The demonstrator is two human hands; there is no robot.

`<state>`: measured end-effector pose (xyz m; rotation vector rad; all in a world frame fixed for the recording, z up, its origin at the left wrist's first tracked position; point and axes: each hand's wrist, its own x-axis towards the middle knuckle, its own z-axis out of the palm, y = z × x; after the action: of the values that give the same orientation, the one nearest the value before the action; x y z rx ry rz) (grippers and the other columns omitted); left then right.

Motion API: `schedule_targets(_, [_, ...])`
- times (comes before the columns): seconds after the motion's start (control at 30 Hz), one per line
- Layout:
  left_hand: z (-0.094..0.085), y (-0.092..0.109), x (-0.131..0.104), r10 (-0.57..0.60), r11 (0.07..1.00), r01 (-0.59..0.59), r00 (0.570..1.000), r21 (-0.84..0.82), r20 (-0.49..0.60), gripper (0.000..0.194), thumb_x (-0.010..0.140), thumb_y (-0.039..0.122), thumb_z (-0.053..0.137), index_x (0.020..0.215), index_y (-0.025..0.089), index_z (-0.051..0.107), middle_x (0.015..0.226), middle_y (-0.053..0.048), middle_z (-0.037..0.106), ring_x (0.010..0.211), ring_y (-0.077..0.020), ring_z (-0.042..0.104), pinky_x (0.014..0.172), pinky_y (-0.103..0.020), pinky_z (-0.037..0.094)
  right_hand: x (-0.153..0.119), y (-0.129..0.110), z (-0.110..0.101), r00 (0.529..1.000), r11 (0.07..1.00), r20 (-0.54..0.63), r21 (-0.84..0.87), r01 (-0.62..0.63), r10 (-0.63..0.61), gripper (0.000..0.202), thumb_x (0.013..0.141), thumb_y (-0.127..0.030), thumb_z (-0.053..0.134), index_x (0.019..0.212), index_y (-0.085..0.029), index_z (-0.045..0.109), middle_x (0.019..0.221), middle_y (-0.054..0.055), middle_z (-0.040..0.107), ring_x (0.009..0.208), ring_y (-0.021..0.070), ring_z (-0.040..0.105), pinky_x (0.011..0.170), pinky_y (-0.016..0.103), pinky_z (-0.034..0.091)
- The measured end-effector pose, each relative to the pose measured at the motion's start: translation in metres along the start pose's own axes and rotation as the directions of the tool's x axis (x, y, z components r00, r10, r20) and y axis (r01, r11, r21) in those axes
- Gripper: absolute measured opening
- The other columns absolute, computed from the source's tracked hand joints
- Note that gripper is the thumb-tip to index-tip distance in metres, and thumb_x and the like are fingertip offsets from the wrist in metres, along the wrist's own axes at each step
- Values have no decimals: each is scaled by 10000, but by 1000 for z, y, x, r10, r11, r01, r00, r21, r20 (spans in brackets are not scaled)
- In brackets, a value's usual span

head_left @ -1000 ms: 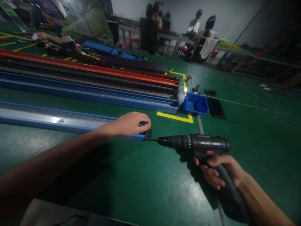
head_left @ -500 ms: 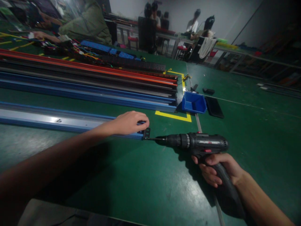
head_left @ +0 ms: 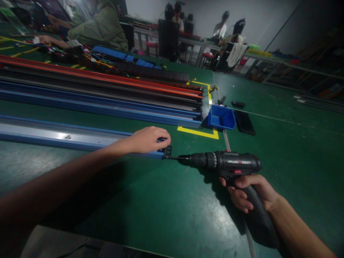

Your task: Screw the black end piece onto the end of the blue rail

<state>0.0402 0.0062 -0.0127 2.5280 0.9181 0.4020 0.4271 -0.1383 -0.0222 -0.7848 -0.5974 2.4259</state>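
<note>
A long blue metal rail [head_left: 80, 137] with a silvery inner face lies at the left, and a black slotted bracket [head_left: 168, 150] sits at its right end. My left hand [head_left: 150, 139] is over that end, thumb and fingers closed on the bracket; the fingers partly hide it. My right hand [head_left: 249, 195] is wrapped around the handle of a black cordless drill [head_left: 225, 163]. The drill points left, roughly level, and its long thin bit [head_left: 177, 158] meets the lower corner of the bracket.
Beyond the rail lie more blue, black and orange rails [head_left: 120, 82], with tangled wires [head_left: 80, 55] behind. A blue bin [head_left: 221, 116] stands by yellow floor tape [head_left: 199, 133], beside a black tray [head_left: 245, 122]. A co-worker's green sleeve [head_left: 96, 28] is at upper left.
Both hands, the drill and the rail keep almost the same places. The drill's side lettering looks sharper now, where it was smeared before.
</note>
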Motion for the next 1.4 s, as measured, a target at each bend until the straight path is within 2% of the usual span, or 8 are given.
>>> schedule_targets(0.4, [0, 0, 1, 1, 1000, -2, 1000, 31, 17, 303, 1029, 354, 500, 978, 210, 761, 1028, -22, 774, 934, -178, 694, 840, -296, 452, 1, 1, -2, 1000, 1000, 23, 19, 0, 0, 309, 889, -171, 595, 1127, -40, 741, 604, -3, 581, 431, 97, 546, 536, 258, 597])
schedule_targets(0.8, [1, 0, 1, 14, 1000, -14, 1000, 21, 1, 291, 1018, 349, 509, 960, 217, 762, 1019, -26, 775, 924, -177, 695, 839, -295, 459, 4, 1, 5, 998, 1000, -49, -9, -26, 25, 283, 840, -205, 633, 1064, -61, 729, 576, -22, 548, 395, 90, 490, 489, 242, 572])
schedule_targets(1.07, [1, -1, 0, 24, 999, -24, 1000, 28, -6, 317, 1043, 375, 498, 987, 219, 768, 1033, -32, 776, 947, -184, 693, 857, -300, 474, 3, 2, 5, 999, 999, -36, -37, -33, 32, 288, 846, -198, 628, 1080, -64, 729, 587, -17, 562, 408, 94, 507, 500, 243, 570])
schedule_targets(1.13, [0, -1, -1, 69, 998, -69, 997, 7, -32, 333, 1059, 391, 483, 1059, 220, 769, 1102, -46, 772, 1038, -199, 677, 942, -325, 478, 1, 2, 4, 999, 999, -29, -44, -21, 20, 290, 854, -199, 621, 1086, -61, 726, 590, -18, 558, 412, 93, 505, 505, 247, 571])
schedule_targets(1.23, [-3, 2, -5, 207, 977, -212, 972, -31, -112, 329, 1065, 353, 475, 1217, 231, 740, 1271, -72, 729, 1223, -225, 610, 1113, -395, 426, -2, 0, 2, 1000, 999, -20, -49, 15, -16, 290, 865, -204, 608, 1089, -60, 721, 584, -24, 538, 408, 89, 482, 505, 244, 565])
schedule_targets(1.33, [-6, 6, -11, 337, 940, -342, 932, -17, -134, 367, 1029, 328, 512, 1339, 234, 683, 1373, -99, 679, 1307, -268, 560, 1159, -463, 389, -4, -2, 3, 997, 996, -21, -47, 75, -76, 295, 870, -219, 593, 1088, -63, 716, 569, -35, 498, 391, 84, 433, 487, 233, 544])
schedule_targets(1.4, [-8, 8, -13, 382, 922, -386, 916, -9, -124, 437, 980, 347, 580, 1398, 234, 636, 1408, -116, 654, 1325, -293, 546, 1162, -491, 385, -4, -2, 3, 994, 993, -32, -44, 105, -107, 301, 865, -235, 595, 1087, -67, 709, 562, -44, 469, 381, 83, 399, 472, 227, 526])
